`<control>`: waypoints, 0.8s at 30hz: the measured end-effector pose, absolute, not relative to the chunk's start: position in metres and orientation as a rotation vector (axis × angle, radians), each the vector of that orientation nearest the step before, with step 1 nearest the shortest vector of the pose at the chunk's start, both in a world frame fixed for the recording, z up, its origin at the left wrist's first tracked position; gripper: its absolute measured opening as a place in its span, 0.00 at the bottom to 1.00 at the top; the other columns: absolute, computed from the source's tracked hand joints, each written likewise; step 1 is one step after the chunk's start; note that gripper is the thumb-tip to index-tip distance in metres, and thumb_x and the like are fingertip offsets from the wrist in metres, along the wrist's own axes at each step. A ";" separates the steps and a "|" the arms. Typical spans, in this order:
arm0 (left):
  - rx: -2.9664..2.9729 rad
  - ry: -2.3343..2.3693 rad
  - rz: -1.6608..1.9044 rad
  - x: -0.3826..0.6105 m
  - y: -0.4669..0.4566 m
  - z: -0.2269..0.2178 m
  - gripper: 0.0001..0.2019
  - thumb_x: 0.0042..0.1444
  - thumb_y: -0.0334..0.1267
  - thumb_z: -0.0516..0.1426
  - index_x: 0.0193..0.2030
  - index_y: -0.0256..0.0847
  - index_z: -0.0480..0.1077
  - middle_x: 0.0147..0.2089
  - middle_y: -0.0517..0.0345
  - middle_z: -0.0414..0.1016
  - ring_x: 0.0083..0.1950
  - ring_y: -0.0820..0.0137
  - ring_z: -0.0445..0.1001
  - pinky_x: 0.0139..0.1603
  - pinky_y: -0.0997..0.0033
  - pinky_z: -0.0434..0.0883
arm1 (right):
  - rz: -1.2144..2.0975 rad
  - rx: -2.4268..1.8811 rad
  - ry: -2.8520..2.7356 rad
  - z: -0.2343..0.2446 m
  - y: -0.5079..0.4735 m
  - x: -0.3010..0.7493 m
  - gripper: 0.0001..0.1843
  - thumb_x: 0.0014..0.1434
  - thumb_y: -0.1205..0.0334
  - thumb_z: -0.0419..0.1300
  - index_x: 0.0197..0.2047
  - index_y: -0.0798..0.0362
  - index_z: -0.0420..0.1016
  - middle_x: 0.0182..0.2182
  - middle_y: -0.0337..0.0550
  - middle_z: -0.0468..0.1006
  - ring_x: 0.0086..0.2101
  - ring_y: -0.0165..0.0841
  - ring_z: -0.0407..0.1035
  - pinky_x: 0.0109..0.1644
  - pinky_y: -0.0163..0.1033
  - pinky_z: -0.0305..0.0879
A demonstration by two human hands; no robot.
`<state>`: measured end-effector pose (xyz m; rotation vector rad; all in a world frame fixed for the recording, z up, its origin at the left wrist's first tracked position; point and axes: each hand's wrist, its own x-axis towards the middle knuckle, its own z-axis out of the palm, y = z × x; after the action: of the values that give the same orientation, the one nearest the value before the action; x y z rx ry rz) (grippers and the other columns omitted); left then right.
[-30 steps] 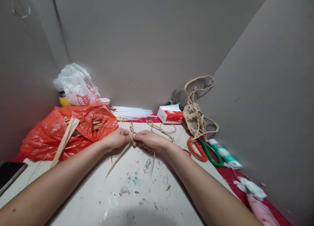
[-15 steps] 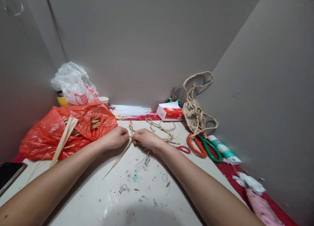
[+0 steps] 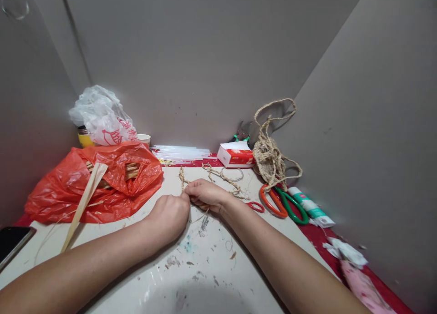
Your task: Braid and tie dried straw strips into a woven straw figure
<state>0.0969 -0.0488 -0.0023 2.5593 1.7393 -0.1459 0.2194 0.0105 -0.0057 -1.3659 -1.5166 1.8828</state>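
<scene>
My right hand (image 3: 206,194) rests on the stained white board (image 3: 191,277), its fingers pinched on the end of a thin twisted straw cord (image 3: 182,177) that runs away from me. My left hand (image 3: 169,217) sits just in front of it, curled into a fist. The straw strands it holds are mostly hidden under the fingers. The two hands touch at the fingertips.
A red plastic bag (image 3: 99,182) with flat dried leaf strips lies at the left, a white bag (image 3: 100,116) behind it. A tissue box (image 3: 236,155), a bundle of rope (image 3: 271,157), orange and green scissors (image 3: 282,204), small red scissors (image 3: 256,207) and a tube (image 3: 309,208) are at the right. A phone (image 3: 12,241) lies at the left edge.
My left hand has drawn back toward me and down, closing into a fist over the loose strands that trailed across the board. My right hand has stayed in place on the cord.
</scene>
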 end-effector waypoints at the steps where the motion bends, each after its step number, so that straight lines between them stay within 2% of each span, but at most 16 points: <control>1: 2.578 1.698 -0.167 0.098 -0.053 0.000 0.18 0.52 0.25 0.45 0.47 0.29 0.66 0.32 0.42 0.75 0.36 0.58 0.75 0.34 0.65 0.66 | 1.908 -1.343 -1.512 -0.006 0.011 0.220 0.13 0.50 0.70 0.51 0.16 0.54 0.57 0.07 0.27 0.50 0.10 0.19 0.39 0.13 0.29 0.33; 4: 2.586 1.434 -0.188 0.100 -0.067 0.012 0.12 0.51 0.29 0.48 0.38 0.33 0.71 0.30 0.44 0.75 0.32 0.60 0.74 0.31 0.67 0.64 | 1.995 -1.282 -1.506 -0.009 0.015 0.225 0.08 0.50 0.69 0.53 0.21 0.58 0.66 0.08 0.26 0.51 0.10 0.19 0.38 0.13 0.29 0.31; 6: 2.473 1.281 -0.056 0.096 -0.068 0.021 0.10 0.52 0.35 0.49 0.29 0.36 0.70 0.26 0.49 0.73 0.28 0.64 0.71 0.28 0.69 0.63 | 2.035 -1.230 -1.495 -0.012 0.019 0.230 0.06 0.50 0.67 0.54 0.24 0.59 0.68 0.08 0.26 0.52 0.10 0.19 0.38 0.13 0.29 0.31; 8: 2.278 1.317 0.280 0.088 -0.058 0.024 0.11 0.53 0.36 0.48 0.25 0.38 0.68 0.25 0.55 0.71 0.27 0.68 0.69 0.27 0.72 0.62 | 2.062 -1.172 -1.469 -0.014 0.022 0.235 0.07 0.50 0.66 0.56 0.22 0.57 0.66 0.09 0.26 0.52 0.11 0.18 0.39 0.12 0.28 0.32; 11: 1.930 1.507 0.920 0.075 -0.028 0.013 0.07 0.52 0.35 0.49 0.32 0.38 0.68 0.30 0.57 0.71 0.32 0.71 0.69 0.32 0.74 0.63 | 2.116 -1.114 -1.435 -0.017 0.026 0.240 0.06 0.49 0.65 0.57 0.24 0.57 0.65 0.10 0.26 0.52 0.11 0.18 0.39 0.13 0.27 0.33; 13: 1.609 1.435 0.911 0.072 -0.012 0.000 0.07 0.50 0.35 0.52 0.35 0.37 0.67 0.30 0.57 0.71 0.30 0.72 0.68 0.30 0.75 0.64 | 2.144 -1.105 -1.430 -0.017 0.026 0.240 0.06 0.50 0.64 0.57 0.26 0.57 0.66 0.11 0.25 0.52 0.12 0.18 0.38 0.13 0.27 0.32; 15: 1.326 1.233 0.767 0.072 -0.005 -0.011 0.07 0.50 0.36 0.51 0.32 0.36 0.66 0.28 0.57 0.70 0.24 0.75 0.65 0.24 0.76 0.61 | 2.144 -1.099 -1.439 -0.016 0.026 0.240 0.07 0.49 0.64 0.58 0.25 0.57 0.65 0.11 0.25 0.51 0.12 0.18 0.37 0.13 0.26 0.32; 17: 1.189 1.110 0.657 0.075 -0.005 -0.016 0.07 0.50 0.39 0.51 0.27 0.37 0.65 0.23 0.61 0.65 0.17 0.80 0.57 0.18 0.78 0.53 | 2.130 -1.101 -1.452 -0.016 0.026 0.239 0.10 0.49 0.62 0.59 0.23 0.56 0.62 0.11 0.25 0.51 0.12 0.18 0.38 0.13 0.27 0.32; 20: 1.235 1.168 0.620 0.076 -0.008 -0.016 0.10 0.49 0.41 0.53 0.24 0.37 0.65 0.17 0.68 0.55 0.15 0.82 0.44 0.16 0.77 0.42 | 2.095 -1.134 -1.499 -0.016 0.026 0.239 0.10 0.49 0.60 0.60 0.24 0.55 0.63 0.11 0.25 0.51 0.12 0.18 0.38 0.13 0.27 0.32; 22: 1.373 1.256 0.625 0.075 -0.008 -0.017 0.10 0.48 0.41 0.53 0.26 0.36 0.68 0.17 0.68 0.55 0.16 0.81 0.46 0.18 0.77 0.45 | 2.040 -1.154 -1.599 -0.017 0.026 0.240 0.09 0.49 0.59 0.60 0.25 0.56 0.66 0.11 0.25 0.52 0.12 0.19 0.39 0.14 0.28 0.33; 24: 1.547 1.324 0.632 0.072 -0.006 -0.018 0.11 0.49 0.39 0.52 0.27 0.35 0.72 0.19 0.65 0.61 0.19 0.79 0.53 0.22 0.77 0.51 | 1.922 -1.201 -1.746 -0.019 0.026 0.239 0.10 0.50 0.58 0.58 0.27 0.57 0.68 0.12 0.26 0.53 0.12 0.20 0.41 0.14 0.29 0.35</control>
<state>0.0724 -0.0056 -0.0181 1.5468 1.3244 0.6320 0.2395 0.0262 -0.0187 -1.2005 -1.7463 1.9223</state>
